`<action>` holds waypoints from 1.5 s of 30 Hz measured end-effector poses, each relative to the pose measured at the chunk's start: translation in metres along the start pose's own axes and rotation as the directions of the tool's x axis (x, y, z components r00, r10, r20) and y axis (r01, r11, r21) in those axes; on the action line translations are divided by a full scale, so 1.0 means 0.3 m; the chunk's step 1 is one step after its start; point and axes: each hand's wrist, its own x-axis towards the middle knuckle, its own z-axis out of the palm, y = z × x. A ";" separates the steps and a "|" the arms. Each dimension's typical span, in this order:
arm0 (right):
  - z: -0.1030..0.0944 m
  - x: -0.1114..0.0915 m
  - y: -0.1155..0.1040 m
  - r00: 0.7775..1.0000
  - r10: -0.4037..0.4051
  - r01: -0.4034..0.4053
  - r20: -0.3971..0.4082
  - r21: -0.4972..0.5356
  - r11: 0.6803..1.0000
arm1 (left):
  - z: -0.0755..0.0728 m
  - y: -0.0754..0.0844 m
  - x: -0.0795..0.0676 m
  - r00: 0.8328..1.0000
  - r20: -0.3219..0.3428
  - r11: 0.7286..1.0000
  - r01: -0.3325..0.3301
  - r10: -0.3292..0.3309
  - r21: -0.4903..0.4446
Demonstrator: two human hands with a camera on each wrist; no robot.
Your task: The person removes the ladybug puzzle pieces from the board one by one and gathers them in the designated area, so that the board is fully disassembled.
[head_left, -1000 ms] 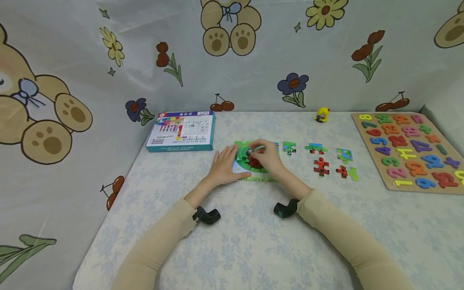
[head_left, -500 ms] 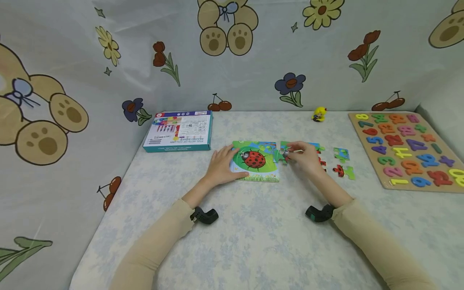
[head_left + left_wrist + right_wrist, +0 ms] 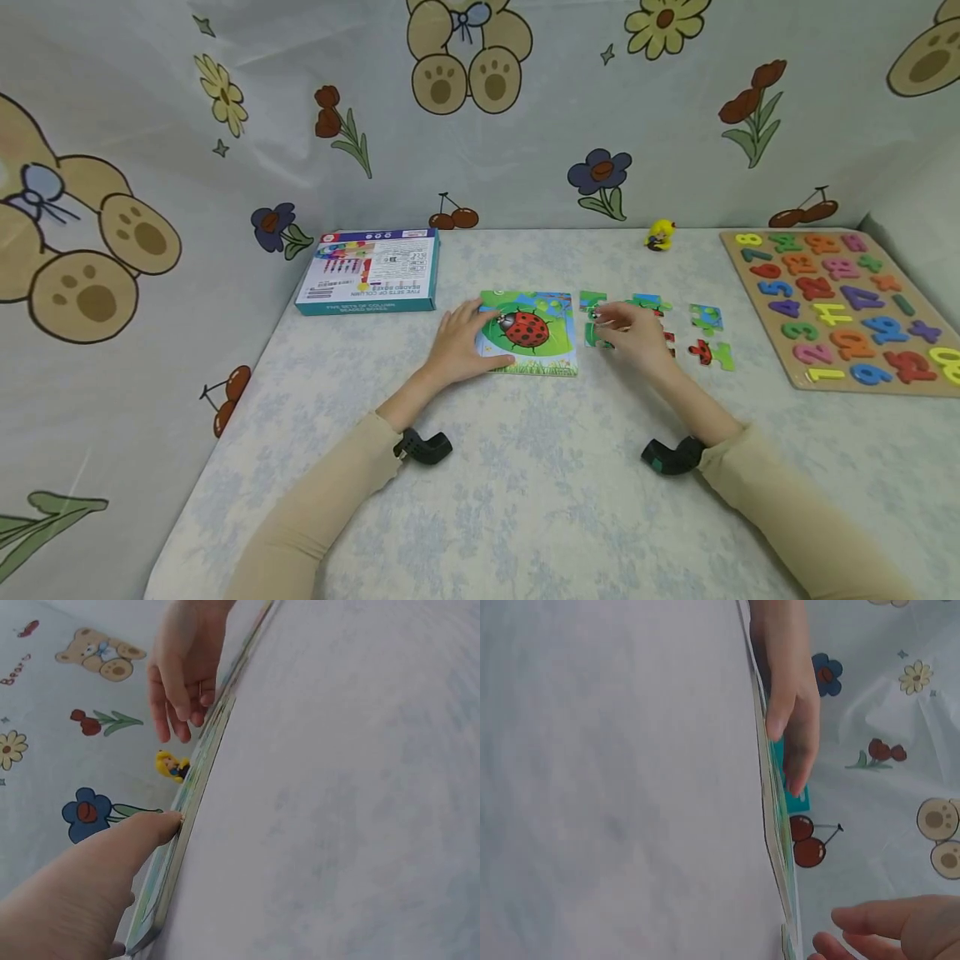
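My left hand (image 3: pixel 459 342) rests at the left side of a ladybug puzzle board (image 3: pixel 558 362), fingers spread along its edge. The left wrist view shows the left thumb (image 3: pixel 142 836) against the board's edge. Just right of the board, a green puzzle piece (image 3: pixel 590 336) lies on the table, partly covered by my right hand (image 3: pixel 633 333). Its fingers hang loosely bent above the piece, and the wrist views show nothing held in them. Behind lies another green piece (image 3: pixel 591 299). A blue-and-green piece (image 3: pixel 649 301) is partly hidden behind the right hand.
Further right lie a blue-green piece (image 3: pixel 707 317) and a red-and-green piece (image 3: pixel 712 355). A number-and-letter board (image 3: pixel 783 333) stands at the right. A teal-edged box (image 3: pixel 367 271) lies back left, and a small yellow figure (image 3: pixel 660 236) stands by the back wall.
My right hand has moved right from over the board, carrying a green puzzle piece, and has let it go on the table beside the board. The left hand has stayed put.
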 end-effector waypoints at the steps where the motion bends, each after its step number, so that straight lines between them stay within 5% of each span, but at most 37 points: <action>1: 0.013 -0.003 -0.006 0.999 -0.029 0.029 0.032 -0.002 1.000 | 0.001 0.001 0.000 1.000 -0.004 1.000 -0.026 0.026 -0.006; 4: 0.051 -0.015 -0.019 0.986 -0.102 0.103 0.130 0.004 0.995 | 0.007 0.002 0.000 0.989 0.012 0.988 -0.147 0.148 -0.041; 9: 0.086 -0.037 -0.031 0.966 -0.170 0.180 0.193 -0.037 0.983 | 0.012 0.006 -0.001 0.939 0.124 0.945 -0.311 0.322 -0.101; 12: 0.089 -0.047 -0.033 0.963 -0.189 0.206 0.191 -0.072 0.976 | 0.013 0.009 -0.002 0.928 0.172 0.943 -0.315 0.329 -0.105; 20: 0.097 -0.041 -0.023 0.953 -0.244 0.250 0.180 -0.006 0.968 | 0.007 0.017 0.001 0.934 0.188 0.952 -0.289 0.303 -0.098; 25: 0.086 -0.040 -0.018 0.978 -0.161 0.149 0.132 0.096 0.984 | 0.009 0.019 0.002 0.935 0.192 0.954 -0.281 0.296 -0.103; 31: -0.004 -0.085 0.001 0.995 -0.020 0.006 0.095 0.146 0.989 | 0.008 0.024 -0.001 0.937 0.189 0.954 -0.274 0.294 -0.126; 45: -0.324 -0.332 0.220 0.987 0.158 -0.157 0.026 -0.043 0.987 | 0.014 0.009 -0.007 0.943 0.177 0.956 -0.259 0.281 -0.134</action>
